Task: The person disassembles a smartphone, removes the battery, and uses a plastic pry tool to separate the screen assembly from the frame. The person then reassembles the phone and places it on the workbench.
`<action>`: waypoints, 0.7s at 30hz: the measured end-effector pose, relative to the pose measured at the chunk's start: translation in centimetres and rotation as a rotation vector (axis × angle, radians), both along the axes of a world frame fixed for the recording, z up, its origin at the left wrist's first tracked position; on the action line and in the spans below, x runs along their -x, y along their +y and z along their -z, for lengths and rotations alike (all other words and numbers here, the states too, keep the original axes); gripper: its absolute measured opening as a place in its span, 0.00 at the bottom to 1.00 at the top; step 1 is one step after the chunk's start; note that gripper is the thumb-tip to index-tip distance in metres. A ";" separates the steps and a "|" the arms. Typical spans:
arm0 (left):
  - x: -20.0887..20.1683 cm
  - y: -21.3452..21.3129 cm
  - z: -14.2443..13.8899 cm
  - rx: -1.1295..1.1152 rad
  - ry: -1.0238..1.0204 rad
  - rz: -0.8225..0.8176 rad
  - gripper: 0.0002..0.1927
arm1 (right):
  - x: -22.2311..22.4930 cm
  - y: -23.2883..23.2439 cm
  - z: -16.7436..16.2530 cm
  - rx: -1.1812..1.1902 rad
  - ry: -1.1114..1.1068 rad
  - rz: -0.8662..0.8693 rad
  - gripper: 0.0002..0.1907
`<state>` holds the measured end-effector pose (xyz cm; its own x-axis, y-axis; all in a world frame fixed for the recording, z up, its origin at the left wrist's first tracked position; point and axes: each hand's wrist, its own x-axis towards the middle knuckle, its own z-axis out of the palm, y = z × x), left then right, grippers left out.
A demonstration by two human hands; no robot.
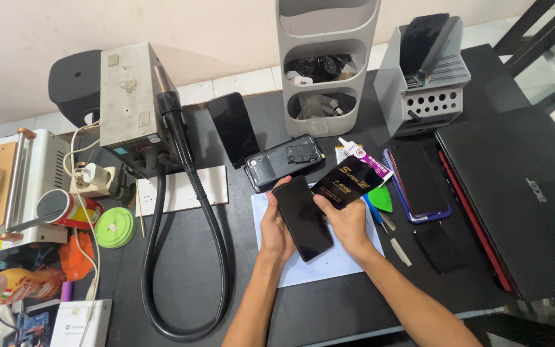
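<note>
At the middle of the dark surface [329, 308], over a pale sheet of paper [303, 270], both hands hold a black phone [303, 218], a flat glossy slab with rounded corners lying slantwise. Left hand [276, 228] has its fingers wrapped along the phone's left edge; right hand [349, 222] grips the right edge and also pinches a glossy black flat packet [349, 183] with a purple end. Just far of them lies an opened phone back shell [284, 162], dark and shiny. To the right, touching nothing held, rest a green pick [381, 198], a phone in a blue case [419, 181] and a matte black closed laptop [521, 199] reaching the surface's right edge. Left, a thick ribbed black hose [162, 257] loops from a grey metal box [133, 103]; bare surface lies open between hose and paper, and along the near edge
</note>
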<state>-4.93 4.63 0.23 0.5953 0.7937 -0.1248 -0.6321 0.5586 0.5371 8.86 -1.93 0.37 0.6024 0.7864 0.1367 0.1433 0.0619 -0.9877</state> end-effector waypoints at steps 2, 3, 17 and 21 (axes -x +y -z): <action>-0.1 -0.1 -0.2 0.007 -0.037 0.026 0.31 | -0.1 0.3 0.1 0.040 0.024 0.015 0.07; -0.1 -0.2 -0.3 0.010 -0.055 0.042 0.30 | -0.1 0.4 0.2 0.063 0.083 0.016 0.07; -0.1 -0.4 -1.3 -0.016 0.077 0.090 0.34 | -0.5 1.0 0.5 0.053 0.118 0.058 0.06; -0.2 -0.2 -1.2 -0.058 0.061 0.096 0.34 | -0.5 1.1 0.7 0.027 0.093 0.050 0.07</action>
